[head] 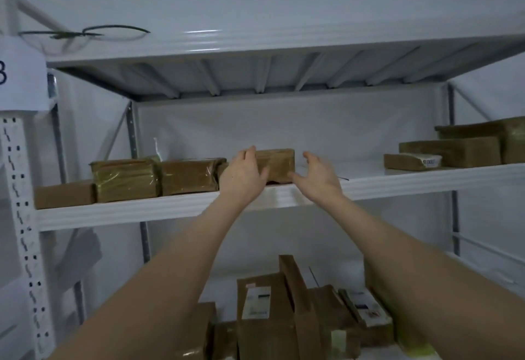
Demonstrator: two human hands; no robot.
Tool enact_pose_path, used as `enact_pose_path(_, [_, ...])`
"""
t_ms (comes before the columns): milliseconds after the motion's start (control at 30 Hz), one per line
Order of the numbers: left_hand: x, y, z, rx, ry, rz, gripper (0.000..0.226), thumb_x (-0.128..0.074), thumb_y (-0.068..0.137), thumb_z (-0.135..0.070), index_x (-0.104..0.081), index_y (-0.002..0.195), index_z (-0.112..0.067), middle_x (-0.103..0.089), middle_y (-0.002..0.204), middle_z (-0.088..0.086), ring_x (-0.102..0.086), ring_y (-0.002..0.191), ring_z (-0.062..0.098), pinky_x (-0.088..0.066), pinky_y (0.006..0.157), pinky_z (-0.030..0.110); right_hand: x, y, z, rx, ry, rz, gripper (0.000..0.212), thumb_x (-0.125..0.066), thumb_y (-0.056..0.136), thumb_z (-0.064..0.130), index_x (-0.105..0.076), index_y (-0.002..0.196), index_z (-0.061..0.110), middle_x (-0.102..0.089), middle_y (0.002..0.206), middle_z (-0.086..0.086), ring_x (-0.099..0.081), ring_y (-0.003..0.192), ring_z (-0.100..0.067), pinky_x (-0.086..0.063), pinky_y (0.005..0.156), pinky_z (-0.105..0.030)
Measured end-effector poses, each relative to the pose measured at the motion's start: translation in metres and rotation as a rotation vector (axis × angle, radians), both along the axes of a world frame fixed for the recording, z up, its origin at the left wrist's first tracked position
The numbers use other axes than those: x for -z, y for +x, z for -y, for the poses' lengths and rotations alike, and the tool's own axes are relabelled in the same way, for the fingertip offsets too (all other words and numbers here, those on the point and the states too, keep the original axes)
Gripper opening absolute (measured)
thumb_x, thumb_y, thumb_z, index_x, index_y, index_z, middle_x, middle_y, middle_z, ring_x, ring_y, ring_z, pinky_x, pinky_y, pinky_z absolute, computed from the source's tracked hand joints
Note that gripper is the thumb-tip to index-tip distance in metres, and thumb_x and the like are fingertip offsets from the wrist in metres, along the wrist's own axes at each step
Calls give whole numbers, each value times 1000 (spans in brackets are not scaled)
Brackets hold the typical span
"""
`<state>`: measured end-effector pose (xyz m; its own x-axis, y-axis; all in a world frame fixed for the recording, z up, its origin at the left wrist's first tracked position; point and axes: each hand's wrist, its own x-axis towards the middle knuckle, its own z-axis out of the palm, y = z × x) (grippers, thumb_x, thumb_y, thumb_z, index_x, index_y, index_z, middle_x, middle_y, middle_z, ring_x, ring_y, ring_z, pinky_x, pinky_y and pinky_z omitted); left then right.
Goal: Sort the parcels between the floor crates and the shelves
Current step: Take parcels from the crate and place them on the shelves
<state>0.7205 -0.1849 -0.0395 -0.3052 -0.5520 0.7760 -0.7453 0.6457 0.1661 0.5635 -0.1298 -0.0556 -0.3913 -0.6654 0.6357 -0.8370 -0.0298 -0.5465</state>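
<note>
Parcel (277, 164), where? (A)
Front of the middle shelf (397, 182), beside taped parcels (126, 179). (B)
Hands? (A)
Left hand (243, 179) grips its left end; right hand (319, 179) spread open, just beside its right end. (B)

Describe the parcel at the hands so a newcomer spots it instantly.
On the white rack's middle shelf, a row of brown taped parcels runs from the left end. The target parcel is that row's rightmost, near the centre. It alone has the left hand gripping its left end, the right hand open beside it.
</note>
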Motion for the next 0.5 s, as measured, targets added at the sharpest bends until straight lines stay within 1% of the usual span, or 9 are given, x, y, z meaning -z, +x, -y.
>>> enact_pose_path(33, [-10,-2,11,-12,20,-16,59,-47,95,-38,-31,144,-8,-44,140,15,-44,127,32,-42,95,43,-8,-2,11,-42,-3,56,74,-60,87,44,-28,148,14,-38,148,-10,-36,134,-30,-33,108,-39])
enact_pose_path(100, [-24,-8,30,-37,74,-53,58,-43,96,-40,-32,142,-6,-48,135,18,-45,124,34,-42,92,43,-21,-6,31,-111,1,163,80,-60,87,45,-23,149,11,-33,151,-11,-34,137,-29,-32,109,-38])
enact_pose_path(200, [-31,-20,52,-50,160,-88,56,-41,96,-45,-40,134,-4,-56,124,20,-52,114,36,-41,80,39,-32,-11,54,-156,19,295,85,-59,87,49,-18,151,11,-28,154,-9,-29,140,-29,-29,110,-38])
enact_pose_path(300, [-30,-37,62,-12,224,-105,57,-39,96,-48,-42,133,-6,-57,122,19,-54,111,36,-40,79,38,-40,-19,65,-196,57,353,84,-55,89,52,-17,151,10,-29,154,-11,-31,139,-30,-30,108,-38])
enact_pose_path(333, [-30,-43,62,0,232,-112,58,-39,96,-49,-42,134,-6,-57,125,19,-54,113,36,-41,82,39,-42,-22,67,-204,74,363,81,-54,90,52,-20,150,9,-32,152,-11,-33,138,-30,-32,107,-39])
enact_pose_path(400, [-31,-56,57,38,246,-169,60,-40,96,-48,-40,138,-6,-55,132,18,-52,119,35,-42,91,40,-44,-28,66,-224,65,431,72,-52,91,52,-35,144,7,-43,145,-11,-44,129,-30,-40,102,-40])
enact_pose_path(433, [-31,-62,53,66,254,-225,60,-41,96,-47,-40,140,-7,-53,135,16,-50,122,34,-41,95,40,-45,-32,64,-240,34,497,63,-53,90,52,-46,136,8,-50,137,-10,-49,122,-29,-44,98,-40])
enact_pose_path(467, [-32,-69,48,104,272,-297,59,-42,96,-46,-39,141,-8,-51,138,14,-48,125,32,-40,99,40,-46,-37,61,-266,-3,589,52,-55,90,51,-55,122,11,-56,127,-9,-54,114,-29,-47,94,-41])
enact_pose_path(500, [-32,-76,43,159,307,-387,58,-44,96,-44,-38,142,-9,-49,140,12,-46,127,31,-38,102,39,-47,-43,55,-297,-36,691,41,-56,89,50,-59,106,13,-60,115,-8,-58,105,-28,-50,90,-42])
